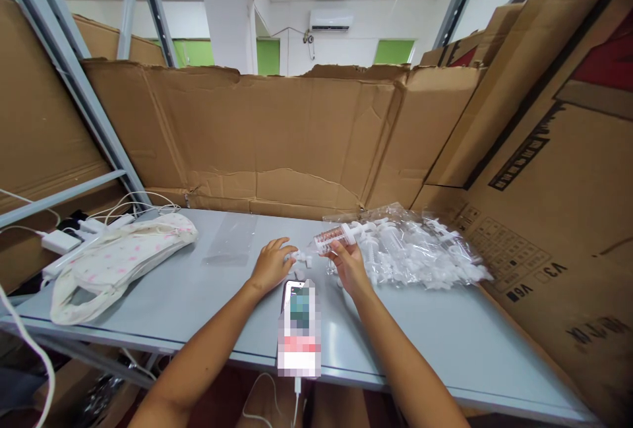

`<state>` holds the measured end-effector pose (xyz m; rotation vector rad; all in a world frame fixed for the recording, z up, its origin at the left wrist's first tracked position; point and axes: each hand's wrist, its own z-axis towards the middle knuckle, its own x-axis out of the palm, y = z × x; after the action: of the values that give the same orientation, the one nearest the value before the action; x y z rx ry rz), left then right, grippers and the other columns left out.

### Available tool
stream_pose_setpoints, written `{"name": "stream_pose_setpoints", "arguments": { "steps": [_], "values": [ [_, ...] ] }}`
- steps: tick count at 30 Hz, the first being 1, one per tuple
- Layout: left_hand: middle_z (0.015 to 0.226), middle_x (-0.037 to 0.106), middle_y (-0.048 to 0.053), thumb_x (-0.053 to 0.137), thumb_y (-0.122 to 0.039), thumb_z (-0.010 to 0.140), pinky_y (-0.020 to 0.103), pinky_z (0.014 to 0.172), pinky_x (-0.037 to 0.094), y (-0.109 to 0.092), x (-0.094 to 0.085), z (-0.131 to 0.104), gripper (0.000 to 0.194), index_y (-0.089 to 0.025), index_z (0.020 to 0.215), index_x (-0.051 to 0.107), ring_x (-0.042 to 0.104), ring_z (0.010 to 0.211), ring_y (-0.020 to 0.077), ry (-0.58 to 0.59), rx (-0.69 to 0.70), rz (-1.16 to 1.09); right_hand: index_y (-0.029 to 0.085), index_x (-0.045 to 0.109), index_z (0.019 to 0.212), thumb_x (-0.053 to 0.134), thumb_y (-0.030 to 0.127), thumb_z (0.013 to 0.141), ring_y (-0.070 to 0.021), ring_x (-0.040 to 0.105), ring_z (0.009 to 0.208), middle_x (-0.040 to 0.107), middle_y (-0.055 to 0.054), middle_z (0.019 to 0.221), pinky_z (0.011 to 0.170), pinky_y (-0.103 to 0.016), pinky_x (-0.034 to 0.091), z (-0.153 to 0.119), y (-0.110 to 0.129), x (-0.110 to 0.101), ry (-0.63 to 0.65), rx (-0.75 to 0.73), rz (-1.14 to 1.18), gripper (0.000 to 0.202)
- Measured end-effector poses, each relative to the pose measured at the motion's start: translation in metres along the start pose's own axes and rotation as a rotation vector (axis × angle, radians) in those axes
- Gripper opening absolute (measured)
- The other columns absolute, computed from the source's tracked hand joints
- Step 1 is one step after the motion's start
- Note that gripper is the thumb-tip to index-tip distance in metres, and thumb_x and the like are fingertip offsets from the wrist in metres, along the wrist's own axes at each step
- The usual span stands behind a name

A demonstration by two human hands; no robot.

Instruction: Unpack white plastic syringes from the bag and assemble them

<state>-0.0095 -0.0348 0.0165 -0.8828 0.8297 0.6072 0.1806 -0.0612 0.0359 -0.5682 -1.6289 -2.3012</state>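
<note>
My right hand (350, 266) grips a clear cylindrical bottle (332, 239) with brownish print and a white end, tilted above the grey table. Around small white pieces (302, 260) on the table, the fingers of my left hand (273, 263) are bent; whether they pinch one is hard to tell. A phone (299, 322) with a cable lies at the table's front edge, between my forearms. Right of my right hand spreads a pile of clear plastic bags with white parts (415, 250).
A white patterned bag (126, 260) lies on the left of the table (217, 309), beside power strips and cables (84, 237). A flat clear plastic bag (231, 240) rests behind my left hand. Cardboard walls (277, 131) enclose the back and sides.
</note>
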Motion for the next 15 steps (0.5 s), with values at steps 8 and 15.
{"name": "stream_pose_setpoints", "arguments": {
  "steps": [8, 15],
  "values": [
    [0.135, 0.046, 0.006, 0.054, -0.032, 0.082, 0.043, 0.105, 0.028, -0.007, 0.008, -0.002, 0.027, -0.029, 0.106, 0.066, 0.037, 0.126, 0.0255, 0.084, 0.118, 0.013, 0.021, 0.058, 0.088, 0.073, 0.037, 0.067, -0.0162, 0.062, 0.071, 0.065, -0.001, 0.083, 0.06, -0.03, 0.053, -0.002, 0.004, 0.003, -0.013, 0.007, 0.012, 0.03],
    [0.134, 0.047, 0.007, 0.054, -0.033, 0.082, 0.043, 0.104, 0.03, -0.003, 0.011, -0.002, 0.03, -0.027, 0.11, 0.064, 0.039, 0.125, 0.0256, 0.091, 0.06, 0.002, 0.022, 0.057, 0.088, 0.073, 0.036, 0.066, -0.0163, 0.061, 0.071, 0.063, -0.001, 0.081, 0.06, -0.03, 0.052, -0.001, 0.002, 0.002, -0.03, 0.013, 0.021, 0.032]
  ]
}}
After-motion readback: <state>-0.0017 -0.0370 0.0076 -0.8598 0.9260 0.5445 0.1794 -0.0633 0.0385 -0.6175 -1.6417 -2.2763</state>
